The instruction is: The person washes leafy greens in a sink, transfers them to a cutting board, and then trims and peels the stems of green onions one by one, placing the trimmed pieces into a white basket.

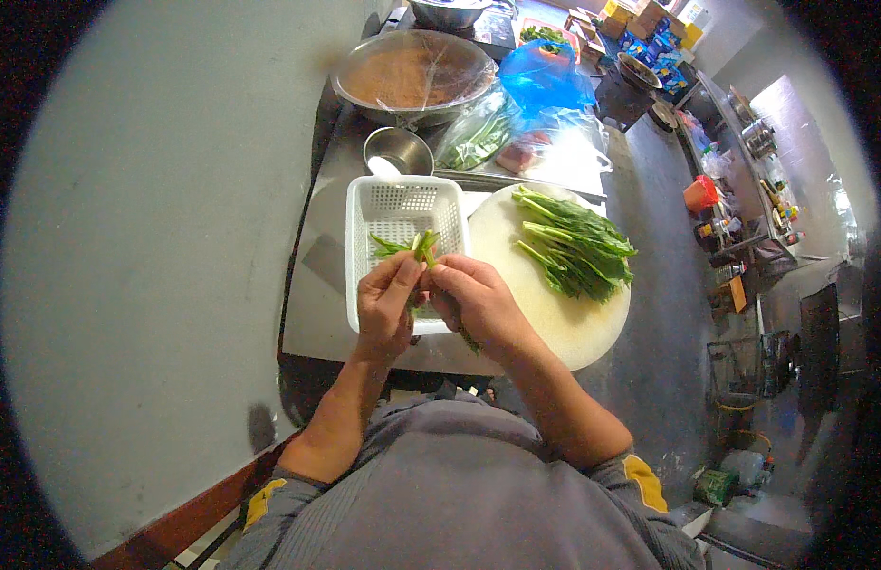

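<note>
Over a white perforated plastic basket (401, 198), my left hand (387, 302) and my right hand (474, 293) come together, both closed on green leafy-vegetable stems (425, 244). The cut ends stick up between my thumbs and fingertips. A dark leafy part hangs below my right hand, mostly hidden by it. Some green pieces (387, 249) show in the basket just beyond my left hand. To the right, a bunch of long leafy greens (581, 249) lies on a round, pale cutting board (564, 332), pale stems pointing left.
Behind the basket stands a metal bowl (399, 148) with something white inside. Farther back are a large basin (414, 76) of brown contents under clear film, bagged greens (478, 133) and a blue plastic bag (547, 78). A grey wall (165, 237) borders the table's left. Shelving (745, 171) stands across the floor at right.
</note>
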`<state>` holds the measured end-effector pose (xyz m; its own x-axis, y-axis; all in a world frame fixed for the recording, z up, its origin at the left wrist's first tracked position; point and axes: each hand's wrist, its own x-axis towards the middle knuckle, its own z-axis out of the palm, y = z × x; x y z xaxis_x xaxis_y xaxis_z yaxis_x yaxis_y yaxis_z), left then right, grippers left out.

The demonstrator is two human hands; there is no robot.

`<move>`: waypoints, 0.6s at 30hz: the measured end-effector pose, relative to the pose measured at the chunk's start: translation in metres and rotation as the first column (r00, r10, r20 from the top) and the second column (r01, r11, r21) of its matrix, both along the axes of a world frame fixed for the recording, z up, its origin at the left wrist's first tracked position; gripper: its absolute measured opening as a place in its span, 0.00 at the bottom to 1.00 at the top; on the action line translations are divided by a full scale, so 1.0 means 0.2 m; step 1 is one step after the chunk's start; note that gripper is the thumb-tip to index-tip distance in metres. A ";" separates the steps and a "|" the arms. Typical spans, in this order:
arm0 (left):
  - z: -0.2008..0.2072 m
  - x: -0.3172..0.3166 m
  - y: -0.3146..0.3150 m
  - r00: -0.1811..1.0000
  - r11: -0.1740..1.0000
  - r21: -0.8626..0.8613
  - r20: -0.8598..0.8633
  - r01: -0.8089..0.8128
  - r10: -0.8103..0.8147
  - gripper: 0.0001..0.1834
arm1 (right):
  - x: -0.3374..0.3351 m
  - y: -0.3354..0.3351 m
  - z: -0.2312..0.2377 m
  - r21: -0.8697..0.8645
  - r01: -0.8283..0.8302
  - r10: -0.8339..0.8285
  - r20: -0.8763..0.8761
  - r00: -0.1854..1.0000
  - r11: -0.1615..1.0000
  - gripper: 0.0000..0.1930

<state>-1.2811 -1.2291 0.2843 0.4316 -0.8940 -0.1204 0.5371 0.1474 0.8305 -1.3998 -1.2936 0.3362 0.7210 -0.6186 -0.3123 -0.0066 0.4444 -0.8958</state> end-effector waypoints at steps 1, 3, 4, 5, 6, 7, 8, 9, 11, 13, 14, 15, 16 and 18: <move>0.00 0.00 0.00 0.989 1.000 -0.008 0.145 0.005 -0.004 0.14 | 0.00 0.01 -0.02 -0.039 0.023 -0.022 0.012 1.000 0.999 0.11; -0.01 0.00 -0.04 0.981 0.995 -0.061 -0.183 -0.078 0.066 0.13 | 0.00 0.03 -0.06 -0.113 0.054 -0.050 0.040 0.998 0.992 0.11; -0.02 0.01 -0.06 0.930 0.993 -0.069 -0.363 -0.097 0.066 0.13 | -0.01 0.04 -0.08 -0.124 0.026 -0.029 -0.024 0.999 0.992 0.12; -0.03 0.03 -0.08 0.930 0.982 -0.159 -0.365 -0.099 0.034 0.12 | -0.01 0.04 -0.09 -0.147 -0.008 -0.001 -0.062 0.998 0.989 0.12; -0.04 0.06 -0.10 0.933 0.979 -0.174 -0.358 -0.106 0.037 0.12 | -0.02 0.04 -0.10 -0.169 -0.041 0.024 -0.102 0.994 0.985 0.12; -0.05 0.08 -0.11 0.935 0.975 -0.188 -0.352 -0.114 0.042 0.12 | -0.02 0.05 -0.11 -0.213 -0.054 0.028 -0.124 0.992 0.976 0.11; -0.05 0.11 -0.13 0.939 0.958 -0.261 -0.344 -0.116 0.020 0.13 | -0.03 0.05 -0.12 -0.197 -0.078 0.052 -0.133 0.990 0.977 0.12; -0.06 0.15 -0.15 0.920 0.963 -0.231 -0.389 -0.141 0.042 0.13 | -0.04 0.06 -0.13 -0.181 -0.102 0.077 -0.142 0.987 0.978 0.13; -0.03 0.26 -0.17 0.888 0.960 -0.179 -0.444 -0.217 0.119 0.12 | -0.07 0.06 -0.12 -0.165 -0.143 0.114 -0.169 0.979 0.976 0.13; 0.03 0.39 -0.17 0.875 0.914 -0.340 -0.484 -0.219 0.030 0.11 | -0.12 0.05 -0.11 -0.187 -0.177 0.135 -0.217 0.967 0.966 0.13; 0.07 0.46 -0.16 0.849 0.872 -0.429 -0.527 -0.237 -0.028 0.10 | -0.14 0.04 -0.10 -0.155 -0.175 0.143 -0.198 0.970 0.972 0.13; 0.11 0.52 -0.13 0.923 0.828 -0.531 -0.382 -0.181 -0.043 0.10 | -0.17 0.03 -0.09 -0.131 -0.179 0.153 -0.187 0.970 0.975 0.13; 0.14 0.55 -0.12 0.971 0.771 -0.626 -0.235 -0.118 -0.043 0.11 | -0.21 0.02 -0.07 -0.103 -0.179 0.155 -0.204 0.967 0.979 0.13; 0.18 0.53 -0.08 0.999 0.874 -0.486 0.012 -0.023 0.033 0.11 | -0.24 0.00 -0.04 -0.174 -0.184 0.161 -0.142 0.977 0.967 0.14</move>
<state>-1.1760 -1.2449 0.3203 0.4549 -0.8256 0.3340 0.5116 0.5492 0.6608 -1.4480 -1.2933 0.3280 0.7841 -0.5438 -0.2992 -0.1862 0.2537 -0.9492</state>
